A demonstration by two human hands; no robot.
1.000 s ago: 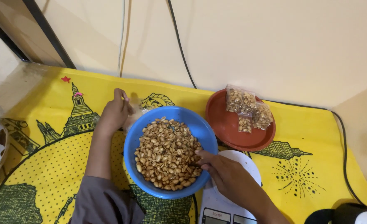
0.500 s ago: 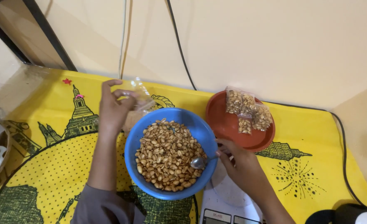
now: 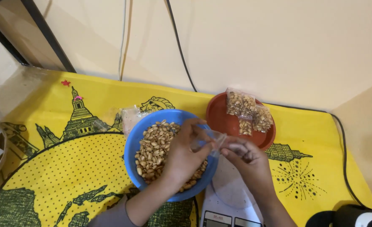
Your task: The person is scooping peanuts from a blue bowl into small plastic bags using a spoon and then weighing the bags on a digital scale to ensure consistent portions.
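Bowl of peanuts left of plate, filled bags on plate, scale before plate.

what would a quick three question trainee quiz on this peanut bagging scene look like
1. True or false: the red plate is bare.
2. Which hand is over the blue bowl? A) left hand B) right hand
3. What do both hands pinch between them?

Key
1. False: filled peanut bags lie on it.
2. A.
3. A small clear plastic bag, held above the bowl's right rim, near the white scale.
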